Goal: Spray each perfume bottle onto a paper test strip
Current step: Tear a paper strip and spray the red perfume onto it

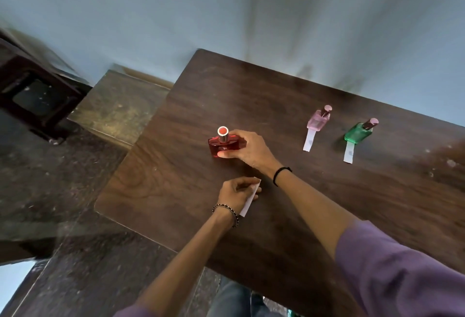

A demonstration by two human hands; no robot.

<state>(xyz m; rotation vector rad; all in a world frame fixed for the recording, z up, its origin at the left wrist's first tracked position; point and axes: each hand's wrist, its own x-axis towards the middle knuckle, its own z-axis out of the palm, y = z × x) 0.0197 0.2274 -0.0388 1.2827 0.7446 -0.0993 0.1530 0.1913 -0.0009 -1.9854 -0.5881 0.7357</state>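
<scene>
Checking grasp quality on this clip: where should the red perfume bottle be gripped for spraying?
Probably around the red bottle's wide flat body, from its right side, as the right hand grips it now. It stands upright, which leaves the capped top free; the left hand holds the paper strip.

Wood table (pixel 289 216) w/ 3 bottles (pixel 317 121), 2 strips (pixel 309 140).

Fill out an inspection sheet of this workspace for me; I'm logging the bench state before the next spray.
Surface: dark wooden table, worn, pale specks at its right edge.
Job's things: red bottle upright; pink bottle and green bottle each standing on the end of a paper strip, pink's strip, green's strip; third strip unplaced.
Clutter: nothing seen.
Grippers: right hand grips the red bottle; left hand holds the third strip.
Cables: nothing seen.
Surroundings: blue wall, lower wooden bench, dark stool, speckled floor.
</scene>
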